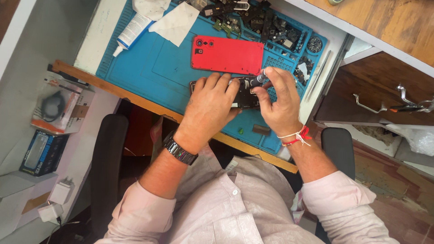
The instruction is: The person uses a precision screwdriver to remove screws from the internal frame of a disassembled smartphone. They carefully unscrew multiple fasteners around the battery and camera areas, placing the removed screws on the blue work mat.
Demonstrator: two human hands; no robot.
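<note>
Fingers of the right hand (281, 101) pinch a small screwdriver (259, 80), the grip closed round its shaft so the tip, hidden from view, likely meets the opened phone (246, 92) squarely. The left hand (210, 106) lies flat on that phone, fingers spread, apparently pinning it to the blue mat (149, 68). The red back cover (227, 55) rests just beyond, out of the way. Small parts fill the mat's far compartments, within reach.

On the counter (92, 43) lies a work mat (149, 68). The opened phone (246, 95) lies on the mat under both hands, the back cover (228, 55) just behind it, a glue tube (132, 30) at the far left, loose parts (266, 22) in compartments far right.
</note>
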